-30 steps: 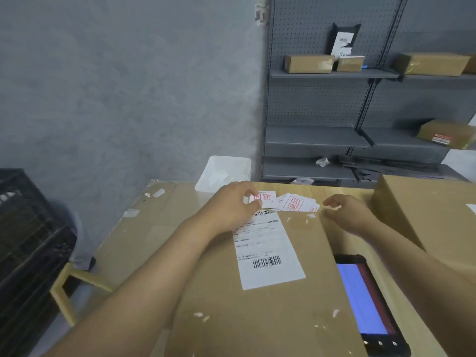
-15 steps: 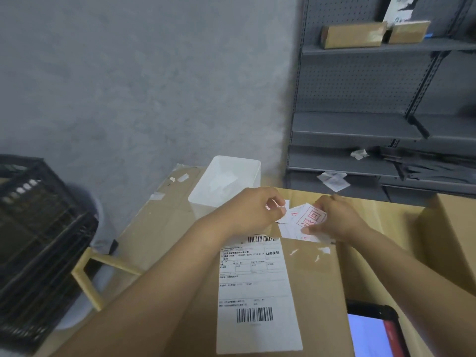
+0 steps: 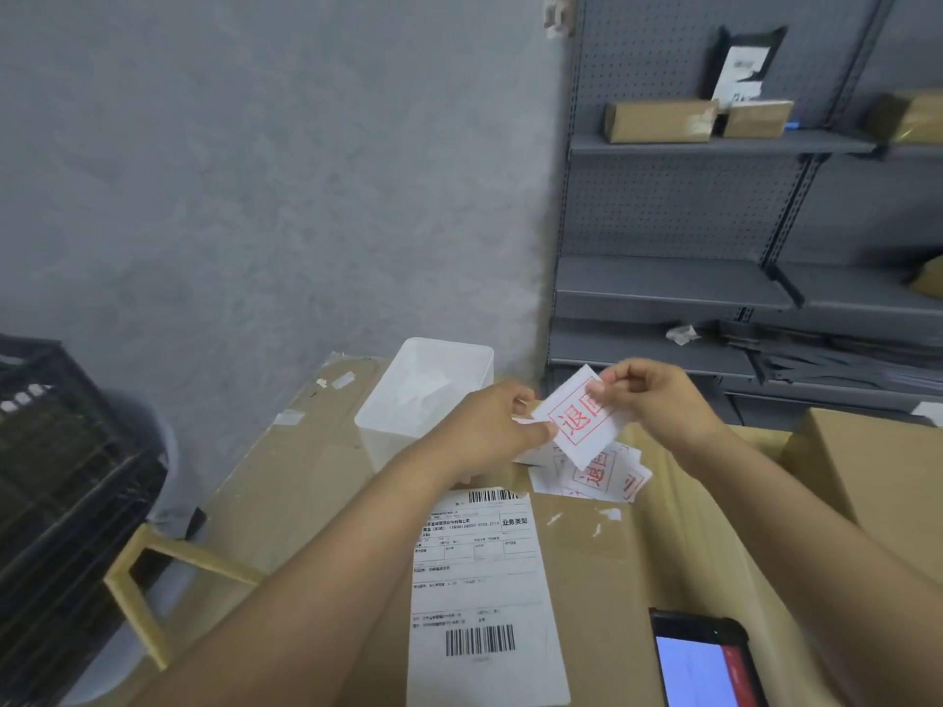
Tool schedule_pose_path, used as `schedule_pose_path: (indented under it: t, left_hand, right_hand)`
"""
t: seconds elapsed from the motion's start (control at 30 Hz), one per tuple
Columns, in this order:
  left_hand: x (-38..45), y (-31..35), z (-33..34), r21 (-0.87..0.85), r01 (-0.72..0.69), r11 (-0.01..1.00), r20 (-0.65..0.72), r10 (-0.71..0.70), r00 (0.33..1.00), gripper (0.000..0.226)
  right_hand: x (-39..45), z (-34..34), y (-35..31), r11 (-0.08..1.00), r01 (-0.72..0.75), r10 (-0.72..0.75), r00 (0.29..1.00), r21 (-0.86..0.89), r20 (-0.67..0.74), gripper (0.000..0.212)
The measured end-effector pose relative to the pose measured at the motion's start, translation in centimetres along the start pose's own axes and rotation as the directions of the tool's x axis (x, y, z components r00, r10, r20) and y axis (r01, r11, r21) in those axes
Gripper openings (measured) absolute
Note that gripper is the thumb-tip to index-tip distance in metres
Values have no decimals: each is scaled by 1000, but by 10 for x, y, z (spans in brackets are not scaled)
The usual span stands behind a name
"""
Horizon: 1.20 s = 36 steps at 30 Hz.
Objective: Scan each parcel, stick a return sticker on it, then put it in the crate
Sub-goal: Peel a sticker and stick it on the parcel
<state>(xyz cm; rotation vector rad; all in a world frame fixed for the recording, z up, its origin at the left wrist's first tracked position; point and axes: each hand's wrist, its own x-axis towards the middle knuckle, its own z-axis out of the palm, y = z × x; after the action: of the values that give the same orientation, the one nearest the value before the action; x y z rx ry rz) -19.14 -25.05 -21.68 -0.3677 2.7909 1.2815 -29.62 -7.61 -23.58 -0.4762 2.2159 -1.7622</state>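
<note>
Both hands up over far end of table, holding one return sticker (image 3: 581,418) btwn them, tilted, red-framed red print facing cam. Left hand (image 3: 490,426) pinches its lower-left edge w/ thumb + fingers; right hand (image 3: 658,395) pinches upper-right corner, fingers curled on it. Below the held one, a loose pile of stickers (image 3: 602,474) lies fanned on the tabletop, just past far edge of the parcel (image 3: 612,579). Parcel = big brown carton lying flat under the forearms, white shipping label (image 3: 482,579) w/ barcodes on top, some torn white tape bits near its far edge. Handheld scanner (image 3: 706,660) w/ lit blue screen lies on parcel at lower right, partly cut by frame. Table (image 3: 286,466) is wood-toned, covered w/ flattened cardboard + tape scraps; wooden frame shows at its left edge. White plastic bin (image 3: 423,395) sits at far side of table, left of the hands. Another brown box (image 3: 877,466) at right edge of table. Black crate (image 3: 56,477) stands left of table, well apart from parcel. Room: grey mottled wall behind; grey pegboard shelving (image 3: 714,288) at right w/ small cartons (image 3: 658,122) on top shelf, paper scraps lower down.
</note>
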Motion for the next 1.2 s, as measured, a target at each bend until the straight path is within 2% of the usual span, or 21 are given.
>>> schedule_pose_path:
  t: [0.07,0.17,0.27,0.43,0.6,0.67,0.8,0.93,1.1,1.2]
  left_hand:
    - [-1,4,1,-81,-20,996,8,20,1000,35]
    - [-4,10,1,-306,6,952,24,1,1000,16]
    - [-8,15,-3,-412,24,911,2,-26,1000,7]
    - [-14,15,-10,-413,-50,909,-41,37,998,16]
    - [-16,16,-15,-394,-58,917,-90,25,996,20]
    - [-16,16,-16,-405,-58,912,-114,12,993,22]
    - [-13,15,-18,-309,-87,947,-190,28,981,24]
    - [-12,19,-18,-373,-53,926,-151,-4,988,23]
    - [-7,24,-18,-405,-15,914,-216,-80,973,13]
    - [-5,25,-16,-441,12,897,-184,-104,977,12]
  right_hand:
    - [-5,4,-8,999,21,-21,1000,50,-7,11]
    - [-11,7,-17,997,40,-39,999,63,-9,13]
    - [-17,7,-22,998,39,-38,999,44,-12,16]
    - [-26,1,-25,998,55,-52,992,25,-111,18]
    - [-32,-9,-28,995,77,-75,997,67,-32,13]
    - [-33,-11,-27,995,94,-94,996,30,-7,18]
    - [-31,-12,-25,995,100,-100,995,7,5,16]
    - [-32,-12,-22,994,108,-109,994,5,24,12]
    - [-34,-11,-17,992,117,-118,993,37,28,14]
    - [-35,-12,-15,990,135,-137,990,45,43,15]
